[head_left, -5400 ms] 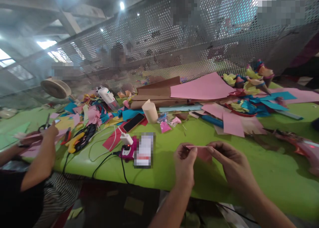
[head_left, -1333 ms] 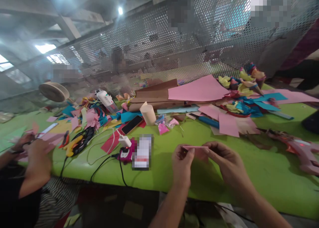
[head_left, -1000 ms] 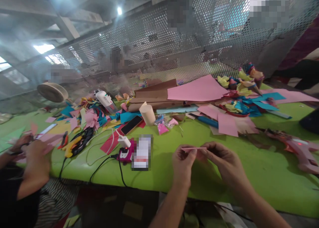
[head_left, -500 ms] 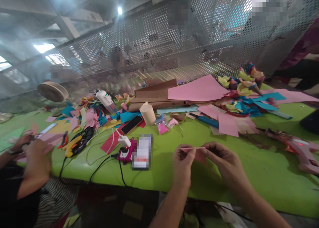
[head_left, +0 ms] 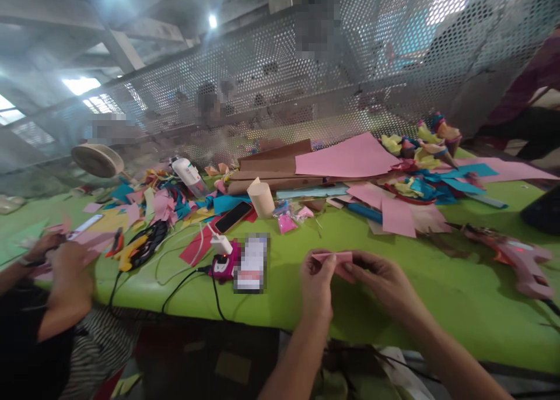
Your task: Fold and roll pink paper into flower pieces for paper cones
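Note:
Between my two hands, just above the green table (head_left: 280, 304), is a small piece of pink paper (head_left: 343, 257) with a fold along its top edge. My left hand (head_left: 318, 280) pinches it, thumb on the near face and fingers behind. My right hand (head_left: 380, 274) grips the paper's right end between thumb and fingers; part of the paper hangs below. To the right lies a pink hot glue gun (head_left: 520, 260) with a red light on. A phone (head_left: 251, 263) with a lit, blurred screen rests left of my hands.
A magenta power adapter (head_left: 225, 266) with cords sits beside the phone. Further back are a beige paper roll (head_left: 261, 199), a blue cutter (head_left: 365, 211), pink sheets (head_left: 398, 216) and coloured scraps (head_left: 161, 204). At far left, a co-worker's hands (head_left: 65, 251) work over pink paper near a yellow glue gun (head_left: 131, 253).
The pink paper has tilted, so more of its face shows now. My right hand has shifted slightly left, closer to my left hand.

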The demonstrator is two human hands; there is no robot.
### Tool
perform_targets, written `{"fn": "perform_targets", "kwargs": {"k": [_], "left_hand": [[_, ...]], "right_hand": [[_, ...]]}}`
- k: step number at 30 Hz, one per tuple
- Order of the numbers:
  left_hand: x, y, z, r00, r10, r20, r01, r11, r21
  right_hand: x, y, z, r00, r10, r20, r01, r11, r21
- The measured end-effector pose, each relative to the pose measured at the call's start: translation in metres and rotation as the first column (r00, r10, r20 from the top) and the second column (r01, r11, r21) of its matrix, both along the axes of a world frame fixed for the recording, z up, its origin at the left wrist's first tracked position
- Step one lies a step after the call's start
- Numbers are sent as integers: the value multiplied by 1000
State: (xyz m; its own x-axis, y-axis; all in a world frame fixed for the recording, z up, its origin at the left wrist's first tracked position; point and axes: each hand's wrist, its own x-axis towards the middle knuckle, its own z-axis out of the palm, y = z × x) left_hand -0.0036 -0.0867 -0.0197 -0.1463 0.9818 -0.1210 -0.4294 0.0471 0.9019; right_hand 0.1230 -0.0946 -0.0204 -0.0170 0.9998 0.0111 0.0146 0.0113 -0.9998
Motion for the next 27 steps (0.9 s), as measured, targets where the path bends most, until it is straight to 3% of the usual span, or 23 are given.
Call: {"fn": "perform_targets", "kwargs": {"k": [6,16,21,27], "left_hand": [[1,1,-3,1000,23,4,-23,1000,10],[0,2,0,982,-190,-6,191,981,43],[0,3,-2,983,-176,-45,178,983,40],[1,4,-8,985,-161,-62,166,983,73]], "right_hand": [[-3,0,2,992,-22,121,18,999,35],[-6,-5,-5,936,-103,338,22,971,237],[-7,-7,-7,888,-94,451,-16,972,234],[-9,-4,-12,880,-93,465,-28,969,247]]}}
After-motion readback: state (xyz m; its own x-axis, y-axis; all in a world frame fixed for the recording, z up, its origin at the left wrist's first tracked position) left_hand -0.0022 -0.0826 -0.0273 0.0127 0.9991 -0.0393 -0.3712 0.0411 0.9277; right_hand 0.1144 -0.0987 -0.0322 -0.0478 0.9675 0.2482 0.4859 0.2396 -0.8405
